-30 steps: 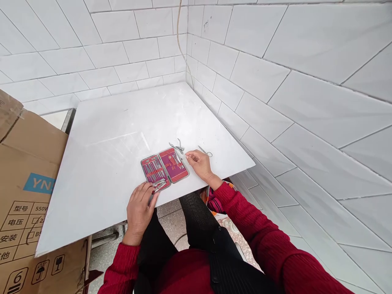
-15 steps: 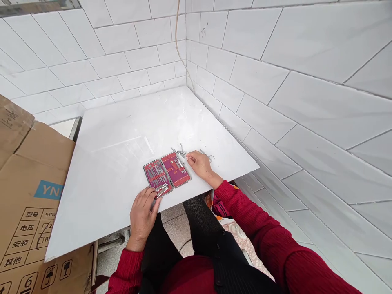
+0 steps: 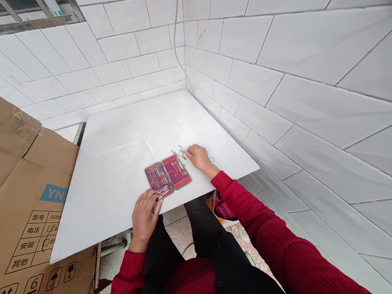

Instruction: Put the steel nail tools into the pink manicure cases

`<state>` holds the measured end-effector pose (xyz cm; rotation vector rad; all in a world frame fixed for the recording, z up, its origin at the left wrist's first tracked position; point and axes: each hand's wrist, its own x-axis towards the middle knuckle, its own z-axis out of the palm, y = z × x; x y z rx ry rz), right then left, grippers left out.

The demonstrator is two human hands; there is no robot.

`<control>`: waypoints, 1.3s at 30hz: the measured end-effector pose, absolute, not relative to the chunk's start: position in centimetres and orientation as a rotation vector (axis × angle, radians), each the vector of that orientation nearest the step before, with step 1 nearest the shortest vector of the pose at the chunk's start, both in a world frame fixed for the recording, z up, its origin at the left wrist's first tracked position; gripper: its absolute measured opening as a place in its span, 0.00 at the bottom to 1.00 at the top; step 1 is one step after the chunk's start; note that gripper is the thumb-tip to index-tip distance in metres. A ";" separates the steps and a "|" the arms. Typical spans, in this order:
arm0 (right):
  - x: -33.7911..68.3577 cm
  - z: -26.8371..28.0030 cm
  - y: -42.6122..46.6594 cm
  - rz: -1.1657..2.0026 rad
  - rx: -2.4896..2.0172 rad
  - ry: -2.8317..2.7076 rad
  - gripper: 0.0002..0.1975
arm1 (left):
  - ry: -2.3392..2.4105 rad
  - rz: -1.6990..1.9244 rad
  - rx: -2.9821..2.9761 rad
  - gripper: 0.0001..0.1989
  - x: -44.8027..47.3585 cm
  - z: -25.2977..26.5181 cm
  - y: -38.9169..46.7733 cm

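An open manicure case (image 3: pixel 176 185) with a red and purple lining lies near the table's front edge. Several slim metal tools are slotted in both halves. Nail clippers (image 3: pixel 163 191) rest at its near left corner, where my left hand (image 3: pixel 143 214) holds the edge of the case between thumb and fingers. Just beyond the case, my right hand (image 3: pixel 198 156) pinches one handle of the small metal cuticle nippers (image 3: pixel 181 155); the fingertips are partly hidden. Beside that wrist shows one finger ring of a pair of small scissors (image 3: pixel 211 159), the rest covered by the hand.
The white table (image 3: pixel 122 171) fits into a corner of tiled walls (image 3: pixel 241 77). A large cardboard box (image 3: pixel 36 175) stands against its left side. A thin cable (image 3: pixel 175 36) hangs down in the corner. My legs are under the front edge.
My right hand has shifted slightly forward onto the nippers, and they have turned a little. More of the scissors is covered. My left hand stays at the case. The view has tilted slightly.
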<state>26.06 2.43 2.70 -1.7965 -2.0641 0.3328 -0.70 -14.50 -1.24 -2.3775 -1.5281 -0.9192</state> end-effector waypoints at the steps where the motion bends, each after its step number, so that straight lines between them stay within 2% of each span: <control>1: 26.4 2.7 2.4 0.319 -1.842 -2.046 0.12 | -1.527 -0.918 -2.377 0.07 -0.7 -1.3 -14.5; 5: 27.1 2.5 2.2 0.265 -1.996 -2.057 0.12 | -1.525 -0.927 -2.372 0.07 -0.7 -1.4 -14.5; 12: 24.5 4.3 3.9 0.203 -1.919 -2.166 0.14 | -1.532 -0.940 -2.377 0.07 -0.7 -1.4 -14.6; 14: 23.4 5.1 5.1 0.236 -1.944 -2.218 0.14 | -1.533 -0.938 -2.374 0.07 -0.8 -1.5 -14.6; 17: 22.0 6.0 7.1 0.371 -2.083 -2.271 0.08 | -1.522 -0.933 -2.373 0.07 -0.8 -1.6 -14.6; 21: 21.2 6.2 8.6 0.462 -2.156 -2.285 0.09 | -1.523 -0.941 -2.374 0.08 -0.7 -1.5 -14.8; 26: 22.0 5.8 8.6 0.601 -2.075 -2.115 0.06 | -1.556 -0.952 -2.369 0.08 -0.6 -1.5 -14.9; 30: 22.1 5.6 8.2 0.866 -1.898 -1.946 0.11 | -1.560 -0.941 -2.370 0.08 -0.6 -1.5 -14.9; 35: 20.5 5.5 7.9 0.829 -1.771 -1.914 0.06 | -1.577 -0.957 -2.381 0.08 -0.7 -1.3 -15.1; 39: 19.9 5.4 7.2 0.814 -1.714 -1.853 0.09 | -1.617 -1.000 -2.307 0.10 -0.4 -0.5 -14.9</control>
